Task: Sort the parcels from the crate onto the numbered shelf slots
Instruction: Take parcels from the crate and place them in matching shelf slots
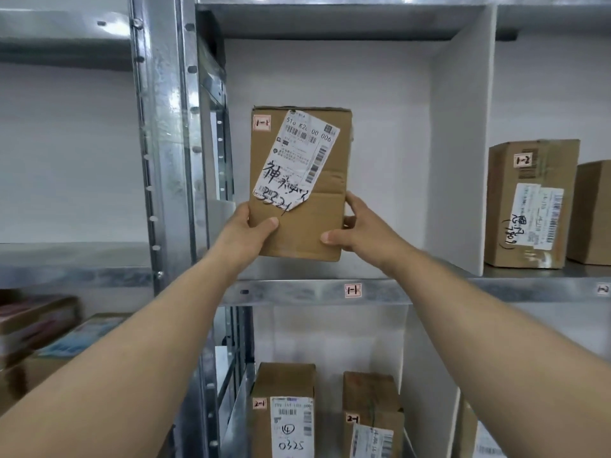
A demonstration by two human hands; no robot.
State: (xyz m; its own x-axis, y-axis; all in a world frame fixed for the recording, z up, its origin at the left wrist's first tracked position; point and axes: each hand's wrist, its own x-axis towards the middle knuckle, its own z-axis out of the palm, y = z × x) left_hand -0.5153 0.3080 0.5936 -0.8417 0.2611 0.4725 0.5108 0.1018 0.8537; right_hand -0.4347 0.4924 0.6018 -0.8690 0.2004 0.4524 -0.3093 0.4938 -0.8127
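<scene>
Head view: I see both hands up at the top bay of a galvanised grey metal shelf rack (297,290). They hold a brown cardboard parcel (307,226) upright, its face to the camera.

The left hand (246,231) grips the lower left edge, thumb curled over the front. The right hand (358,231) grips the lower right edge, thumb on the front and fingers behind.

The parcel carries a crooked white shipping label (297,160) with black handwriting and a small pink-edged "1-1" sticker (262,123) at its top left. It sits in the bay above the matching "1-1" shelf tag (352,290) – I can't tell if its bottom edge touches the shelf.

A white divider panel (459,143) closes the bay on the right. Beyond it stands a brown box marked "1-2" (529,206). The bay below holds two brown boxes marked "2-1" (284,411) – both upright, apart.
</scene>
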